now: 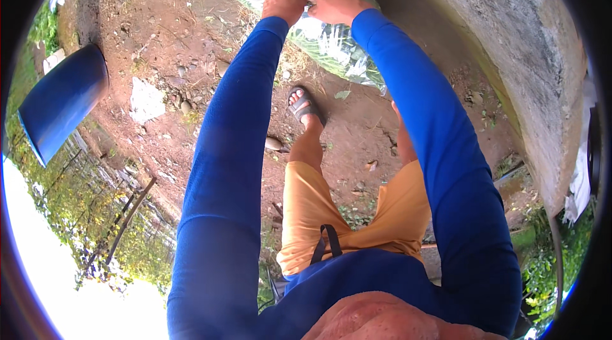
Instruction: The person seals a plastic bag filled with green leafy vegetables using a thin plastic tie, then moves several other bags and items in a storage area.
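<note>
In the head view, a clear plastic bag (335, 47) with green plant matter showing through it lies at the top of the scene, slanting across the ground (185, 34), its far end cut off by the edge of the view. The left hand (284, 0) bends its fingers over the bag, and the right hand (335, 4), just beside it, is curled with thumb and fingers gathered on the same plastic; both pinch the crinkled film, though some fingertips are hidden. The two hands hide the middle of the bag, and the right blue sleeve (414, 85) overlaps its near right edge. To the right of the bag, a rough grey wall (510, 40) bounds the space on that side, with a white sheet (579, 177) farther along it. Nearer the person than the bag stands a sandalled foot (306, 105), with a rounded stone (274, 144) behind its heel and a loose leaf (342, 94) between foot and bag. Well to the left of the bag are a pale scrap (146, 101) on pebbly soil and, beyond it, a tilted blue barrel (67, 101).
</note>
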`<act>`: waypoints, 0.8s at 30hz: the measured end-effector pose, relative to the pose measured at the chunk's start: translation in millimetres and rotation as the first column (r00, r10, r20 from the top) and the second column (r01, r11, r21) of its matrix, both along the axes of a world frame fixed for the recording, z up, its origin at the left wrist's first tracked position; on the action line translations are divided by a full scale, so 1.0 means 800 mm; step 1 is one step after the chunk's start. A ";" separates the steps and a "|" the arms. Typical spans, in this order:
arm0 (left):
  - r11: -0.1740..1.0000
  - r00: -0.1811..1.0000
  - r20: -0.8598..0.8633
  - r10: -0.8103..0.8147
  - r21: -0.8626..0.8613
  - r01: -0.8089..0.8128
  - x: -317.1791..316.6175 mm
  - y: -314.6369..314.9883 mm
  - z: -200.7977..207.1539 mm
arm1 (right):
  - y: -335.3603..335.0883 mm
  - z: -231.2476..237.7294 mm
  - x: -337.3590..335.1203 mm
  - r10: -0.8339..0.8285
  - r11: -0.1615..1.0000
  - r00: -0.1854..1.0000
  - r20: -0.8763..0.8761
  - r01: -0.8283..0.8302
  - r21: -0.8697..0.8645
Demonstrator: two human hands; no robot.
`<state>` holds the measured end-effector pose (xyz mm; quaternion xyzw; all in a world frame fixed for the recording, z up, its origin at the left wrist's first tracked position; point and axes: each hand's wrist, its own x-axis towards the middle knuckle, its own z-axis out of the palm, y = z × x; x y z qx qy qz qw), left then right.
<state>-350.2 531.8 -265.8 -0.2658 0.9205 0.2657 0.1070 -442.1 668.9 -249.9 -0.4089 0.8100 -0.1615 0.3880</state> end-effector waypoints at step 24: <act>0.927 0.955 0.134 -0.264 -0.240 0.289 -0.035 -0.011 -0.022 | 0.049 -0.017 0.024 -0.097 0.951 0.989 -0.114 0.058 -0.303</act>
